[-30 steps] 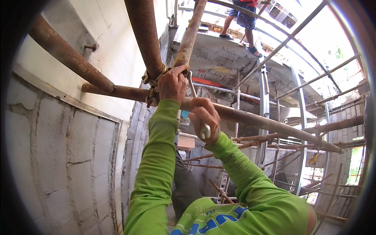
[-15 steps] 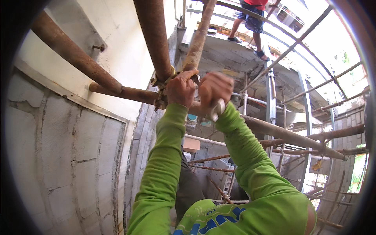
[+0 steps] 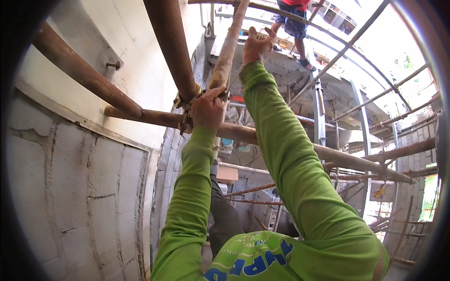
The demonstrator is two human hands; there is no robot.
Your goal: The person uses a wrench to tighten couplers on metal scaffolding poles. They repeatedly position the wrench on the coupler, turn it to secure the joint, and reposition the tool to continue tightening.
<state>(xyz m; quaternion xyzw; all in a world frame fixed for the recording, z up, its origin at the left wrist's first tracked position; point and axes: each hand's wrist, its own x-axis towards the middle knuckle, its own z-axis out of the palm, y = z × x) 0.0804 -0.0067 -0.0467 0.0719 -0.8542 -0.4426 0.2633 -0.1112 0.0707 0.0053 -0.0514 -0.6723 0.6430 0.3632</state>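
Note:
My left hand (image 3: pixel 207 110) is closed around a rusty pipe clamp (image 3: pixel 183 105) where several scaffold tubes meet, its index finger stretched across the upright tube (image 3: pixel 229 51). My right hand (image 3: pixel 258 47) is raised beyond the joint, beside that tube, with two fingers pointing up and apart. A thin metal rod (image 3: pixel 235 79), like a wrench handle, slants from the clamp towards my right wrist; its far end is hidden by the green cuff. A rusty horizontal tube (image 3: pixel 239 133) runs under both forearms.
Two thick rusty tubes (image 3: pixel 171 44) slope down on the left, before a pale wall with a protruding bolt (image 3: pixel 114 65). Grey blockwork (image 3: pixel 70 187) fills the lower left. Another person (image 3: pixel 295 21) stands on a ledge above. More scaffold poles (image 3: pixel 365 105) cross at right, with a drop below.
My right hand has swung up and away from the joint, and its fingers have spread. The rod beside the clamp has come into sight. My left hand stays at the clamp.

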